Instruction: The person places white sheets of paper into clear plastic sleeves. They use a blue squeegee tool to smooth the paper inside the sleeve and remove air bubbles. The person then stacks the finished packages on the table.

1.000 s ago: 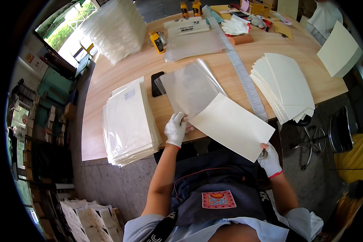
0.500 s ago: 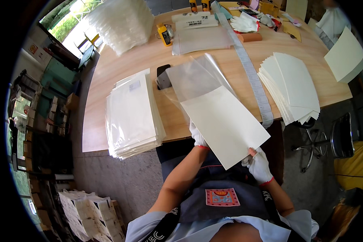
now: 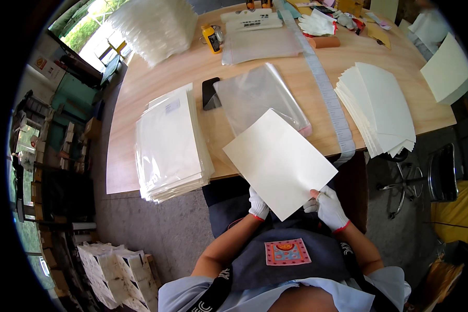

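A cream-white card sheet (image 3: 281, 164) is held tilted over the table's near edge. My right hand (image 3: 329, 209), in a white glove with the thumb tip bare, pinches its lower right edge. My left hand (image 3: 258, 204), also gloved, is at the lower left edge; its fingers are hidden behind the sheet, so their grip does not show. Just beyond lies a pile of clear plastic bags (image 3: 260, 93). Some clear film shows along the sheet's edge, but I cannot tell whether the sheet is inside a bag.
To the left lies a stack of bagged sheets (image 3: 171, 145), near a black phone (image 3: 211, 93). On the right are a fanned pile of card sheets (image 3: 379, 109) and a long label strip (image 3: 327, 93). Farther back stand a yellow bottle (image 3: 211, 39) and a big plastic bundle (image 3: 153, 31).
The sheet has moved slightly left and toward me. My left hand has drawn back nearer my body. Clear film that lay across the phone is off it now.
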Motion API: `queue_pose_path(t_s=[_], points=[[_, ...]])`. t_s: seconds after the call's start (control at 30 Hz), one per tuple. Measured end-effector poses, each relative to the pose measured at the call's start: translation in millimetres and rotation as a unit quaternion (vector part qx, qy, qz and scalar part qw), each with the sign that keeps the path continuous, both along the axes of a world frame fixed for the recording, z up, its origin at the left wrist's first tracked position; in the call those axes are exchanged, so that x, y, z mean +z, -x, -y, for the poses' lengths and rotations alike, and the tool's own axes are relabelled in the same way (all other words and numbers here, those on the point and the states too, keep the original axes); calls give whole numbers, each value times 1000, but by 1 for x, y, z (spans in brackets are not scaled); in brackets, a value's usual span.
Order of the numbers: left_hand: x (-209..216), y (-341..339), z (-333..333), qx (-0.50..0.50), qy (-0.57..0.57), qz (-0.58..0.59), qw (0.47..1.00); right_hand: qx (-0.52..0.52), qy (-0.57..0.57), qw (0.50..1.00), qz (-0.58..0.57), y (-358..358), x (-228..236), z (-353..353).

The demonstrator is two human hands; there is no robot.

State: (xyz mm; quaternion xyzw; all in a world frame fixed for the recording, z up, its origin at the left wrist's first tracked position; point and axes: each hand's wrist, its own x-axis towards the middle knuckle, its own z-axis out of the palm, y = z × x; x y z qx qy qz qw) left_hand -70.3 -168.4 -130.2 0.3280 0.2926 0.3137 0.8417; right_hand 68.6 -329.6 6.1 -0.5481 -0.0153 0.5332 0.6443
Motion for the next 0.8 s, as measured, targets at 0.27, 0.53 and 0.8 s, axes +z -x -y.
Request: queue_pose_path(t_s=[0.27, 0.53, 0.8], points=[[35, -1, -27, 107, -53, 3, 993, 42, -29, 998, -47, -13, 12, -5], [79, 17, -25, 270, -112, -26, 956, 35, -42, 997, -55, -5, -4, -28], [81, 9, -21, 228, -202, -70, 950, 2, -93, 994, -60, -3, 1, -13]])
